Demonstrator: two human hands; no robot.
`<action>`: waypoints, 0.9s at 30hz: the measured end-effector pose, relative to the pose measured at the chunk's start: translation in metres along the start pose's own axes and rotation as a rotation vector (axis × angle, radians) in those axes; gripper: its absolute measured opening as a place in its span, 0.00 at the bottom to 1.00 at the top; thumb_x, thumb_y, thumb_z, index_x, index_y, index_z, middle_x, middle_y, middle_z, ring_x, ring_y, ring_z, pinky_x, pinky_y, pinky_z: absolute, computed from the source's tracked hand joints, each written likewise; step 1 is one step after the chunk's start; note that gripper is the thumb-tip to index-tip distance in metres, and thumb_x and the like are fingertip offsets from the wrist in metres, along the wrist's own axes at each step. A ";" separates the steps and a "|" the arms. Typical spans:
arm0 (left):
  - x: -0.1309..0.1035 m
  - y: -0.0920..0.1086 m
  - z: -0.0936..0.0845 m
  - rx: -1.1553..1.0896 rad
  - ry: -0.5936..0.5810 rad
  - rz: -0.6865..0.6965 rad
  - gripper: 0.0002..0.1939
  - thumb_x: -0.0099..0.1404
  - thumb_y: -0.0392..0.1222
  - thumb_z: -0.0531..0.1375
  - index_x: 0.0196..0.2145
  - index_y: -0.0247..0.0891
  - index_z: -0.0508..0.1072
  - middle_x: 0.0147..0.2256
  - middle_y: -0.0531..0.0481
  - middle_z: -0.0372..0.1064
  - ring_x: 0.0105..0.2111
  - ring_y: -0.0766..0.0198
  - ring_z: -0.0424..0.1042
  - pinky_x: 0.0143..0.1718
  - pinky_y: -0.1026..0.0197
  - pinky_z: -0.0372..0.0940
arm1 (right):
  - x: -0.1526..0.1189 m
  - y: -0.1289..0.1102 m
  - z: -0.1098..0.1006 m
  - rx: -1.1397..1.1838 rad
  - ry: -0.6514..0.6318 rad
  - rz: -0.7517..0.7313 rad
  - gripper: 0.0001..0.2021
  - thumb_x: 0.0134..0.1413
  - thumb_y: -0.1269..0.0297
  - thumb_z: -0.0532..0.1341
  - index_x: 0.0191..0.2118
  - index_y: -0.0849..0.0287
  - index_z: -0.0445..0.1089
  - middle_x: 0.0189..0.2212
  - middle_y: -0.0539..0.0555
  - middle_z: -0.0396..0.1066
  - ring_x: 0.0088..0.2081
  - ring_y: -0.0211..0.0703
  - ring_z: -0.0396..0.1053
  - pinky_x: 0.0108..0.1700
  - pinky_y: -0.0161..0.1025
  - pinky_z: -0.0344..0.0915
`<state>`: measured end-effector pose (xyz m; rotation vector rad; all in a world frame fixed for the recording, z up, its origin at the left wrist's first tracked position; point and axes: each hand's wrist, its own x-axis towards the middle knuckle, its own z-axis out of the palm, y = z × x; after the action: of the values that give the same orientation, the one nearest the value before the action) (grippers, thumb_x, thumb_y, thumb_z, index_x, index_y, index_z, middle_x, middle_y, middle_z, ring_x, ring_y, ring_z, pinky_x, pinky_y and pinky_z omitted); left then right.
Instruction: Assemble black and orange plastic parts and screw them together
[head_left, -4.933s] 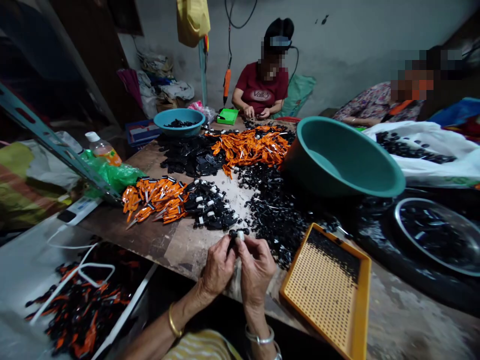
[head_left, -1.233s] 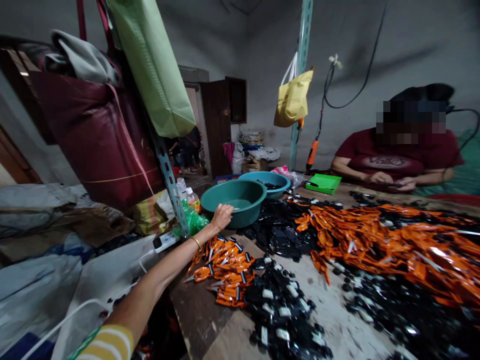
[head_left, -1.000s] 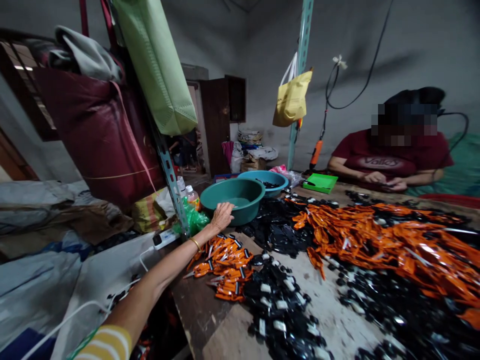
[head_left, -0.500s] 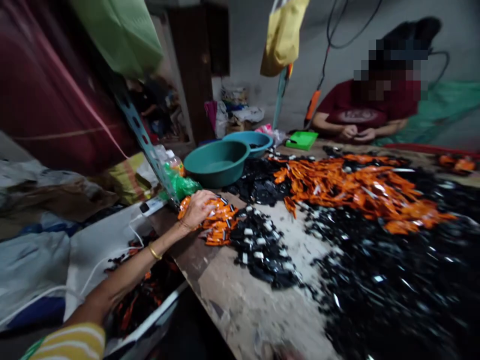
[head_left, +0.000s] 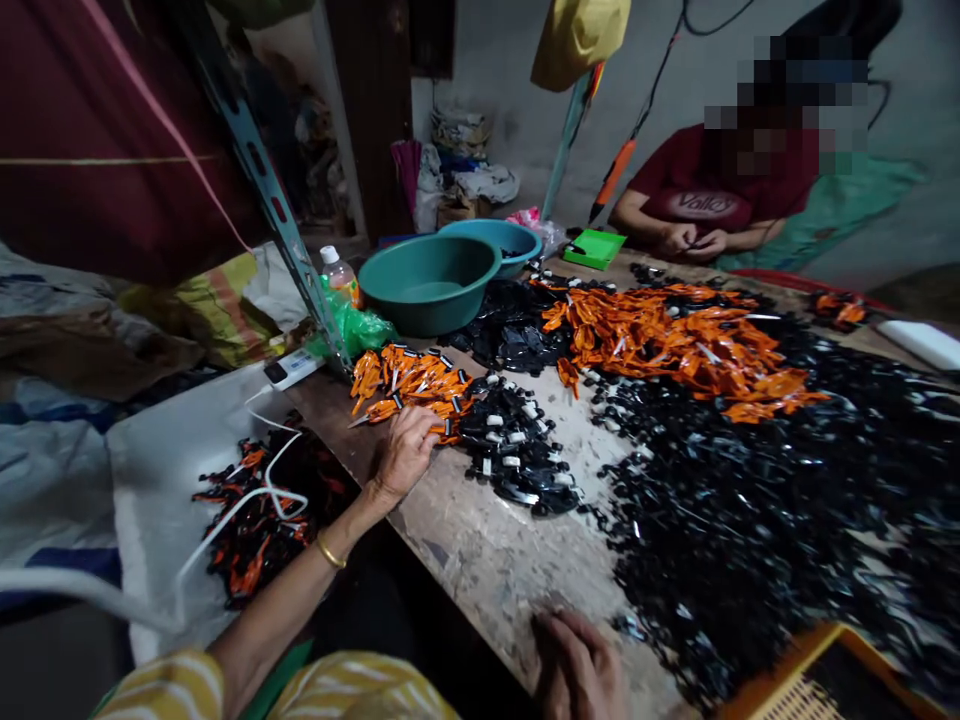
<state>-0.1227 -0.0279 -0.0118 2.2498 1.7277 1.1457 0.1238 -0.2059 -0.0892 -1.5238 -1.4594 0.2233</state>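
My left hand (head_left: 409, 450) lies at the near edge of a small pile of orange pieces (head_left: 420, 380), its fingers curled against them; what the fingertips hold is hidden. Just right of that pile sit black pieces with white parts (head_left: 510, 440). My right hand (head_left: 577, 665) rests at the bottom of the view on the worn tabletop (head_left: 480, 560), fingers bent and close together, their tips too dark to make out. A large heap of black pieces (head_left: 735, 520) covers the right side, with a long orange heap (head_left: 675, 340) behind it.
A green basin (head_left: 427, 285), a blue basin (head_left: 502, 240) and a green tray (head_left: 594, 248) stand at the back. A yellow basket (head_left: 832, 670) is at lower right. Across the table a person in a maroon shirt (head_left: 712, 185) holds something small. A metal post (head_left: 277, 200) rises at left.
My left hand has drawn back from atop the small orange pile to its near edge. My right hand has come further into view, and the yellow basket now shows.
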 end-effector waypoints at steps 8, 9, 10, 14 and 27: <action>-0.002 0.032 0.016 0.005 -0.021 0.057 0.11 0.61 0.30 0.56 0.40 0.41 0.70 0.41 0.47 0.69 0.43 0.56 0.65 0.46 0.52 0.61 | 0.003 -0.005 0.002 -0.061 0.046 -0.044 0.13 0.62 0.60 0.55 0.40 0.59 0.75 0.38 0.57 0.71 0.38 0.43 0.70 0.39 0.37 0.65; 0.003 0.035 0.019 0.019 -0.025 0.067 0.11 0.61 0.30 0.57 0.41 0.41 0.70 0.42 0.47 0.69 0.44 0.55 0.65 0.46 0.52 0.61 | 0.003 -0.003 0.002 -0.067 0.046 -0.052 0.13 0.62 0.60 0.54 0.40 0.59 0.74 0.38 0.57 0.71 0.38 0.43 0.70 0.40 0.37 0.65; 0.009 0.037 0.022 0.041 -0.037 0.074 0.12 0.60 0.30 0.58 0.41 0.40 0.70 0.43 0.46 0.69 0.45 0.54 0.64 0.46 0.51 0.60 | 0.003 -0.001 0.002 -0.071 0.042 -0.066 0.12 0.63 0.61 0.54 0.41 0.59 0.74 0.38 0.57 0.70 0.39 0.43 0.70 0.41 0.37 0.65; 0.028 0.039 0.032 0.159 -0.158 0.084 0.11 0.60 0.32 0.59 0.41 0.40 0.70 0.42 0.44 0.70 0.44 0.51 0.64 0.44 0.48 0.59 | 0.004 -0.003 0.001 -0.077 0.011 -0.087 0.12 0.62 0.68 0.52 0.46 0.59 0.70 0.41 0.58 0.69 0.43 0.43 0.69 0.44 0.38 0.64; 0.036 0.003 0.047 0.148 -0.203 0.310 0.17 0.62 0.46 0.56 0.48 0.40 0.68 0.46 0.41 0.68 0.46 0.46 0.62 0.45 0.48 0.59 | 0.027 -0.035 -0.006 0.097 -0.091 0.100 0.11 0.62 0.73 0.50 0.42 0.57 0.68 0.37 0.54 0.65 0.41 0.40 0.66 0.43 0.36 0.66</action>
<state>-0.0888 0.0191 -0.0259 2.6886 1.4691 0.8167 0.1121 -0.1933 -0.0479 -1.5264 -1.4232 0.4225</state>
